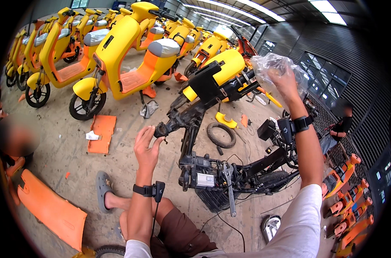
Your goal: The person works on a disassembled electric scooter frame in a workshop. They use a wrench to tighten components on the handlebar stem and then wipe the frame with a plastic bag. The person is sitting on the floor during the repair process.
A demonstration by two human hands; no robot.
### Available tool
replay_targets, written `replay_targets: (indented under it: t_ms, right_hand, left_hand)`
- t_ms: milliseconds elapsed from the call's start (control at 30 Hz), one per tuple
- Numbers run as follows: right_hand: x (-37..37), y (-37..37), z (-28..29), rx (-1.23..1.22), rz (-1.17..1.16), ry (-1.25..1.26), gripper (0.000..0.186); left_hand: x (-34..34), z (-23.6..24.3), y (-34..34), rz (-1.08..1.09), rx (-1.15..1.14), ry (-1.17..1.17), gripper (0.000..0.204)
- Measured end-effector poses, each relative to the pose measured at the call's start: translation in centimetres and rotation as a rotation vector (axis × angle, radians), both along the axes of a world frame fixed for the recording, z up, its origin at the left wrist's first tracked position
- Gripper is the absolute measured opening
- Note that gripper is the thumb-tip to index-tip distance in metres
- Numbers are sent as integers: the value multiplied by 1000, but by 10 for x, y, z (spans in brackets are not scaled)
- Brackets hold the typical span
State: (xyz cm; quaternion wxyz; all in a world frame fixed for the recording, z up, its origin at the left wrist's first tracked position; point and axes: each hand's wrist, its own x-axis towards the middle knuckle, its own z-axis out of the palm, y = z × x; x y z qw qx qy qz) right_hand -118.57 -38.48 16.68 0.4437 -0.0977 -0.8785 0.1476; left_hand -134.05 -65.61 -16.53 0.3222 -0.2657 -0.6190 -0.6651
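Observation:
My left hand [147, 148] pinches a black part [160, 129] at the lower left end of the black steering column [178, 118] on a stripped scooter frame. My right hand [285, 81] is raised at the upper right, closed on a crumpled clear plastic bag [268, 64] that partly hides the fingers. Beside it are a black handlebar assembly and a yellow head panel [227, 64]. The frame [260, 167] has exposed cables and a silver controller box [205, 179]. A wrench [231, 195] lies across its middle. A black device is strapped to each of my wrists.
Yellow scooters [126, 73] stand in rows behind. Orange panels [53, 206], a tyre [221, 133] and a yellow fender [225, 121] lie on the concrete floor. A person [8, 142] is at the far left, another [339, 127] at the right. Orange parts [346, 202] line the right edge.

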Motion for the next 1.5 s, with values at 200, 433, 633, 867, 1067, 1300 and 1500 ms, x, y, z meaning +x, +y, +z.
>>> replay_targets:
  t_ms: [200, 433, 633, 867, 1067, 1300, 1500]
  right_hand:
    - [4, -15, 3, -99, 26, -191, 77]
    - [-12, -15, 6, -197, 30, -276, 70]
    - [-20, -14, 19, 230, -6, -626, 82]
    - [-52, -11, 22, 60, -97, -753, 85]
    - [-47, 7, 24, 367, 33, -668, 67]
    - [-52, 22, 22, 45, -36, -621, 61]
    - [-50, 0, 27, 360, -34, -652, 61]
  left_hand:
    - [-2, -1, -1, 7, -18, 37, 42]
    - [-2, -1, -1, 9, -26, 35, 42]
    - [-1, -2, 0, 12, -26, 36, 43]
    - [-1, -2, -2, 5, -24, -18, 43]
    - [-1, -2, -2, 34, -34, 41, 42]
    - [-2, -2, 1, 27, -39, 59, 42]
    - [0, -3, 3, 21, 2, 17, 42]
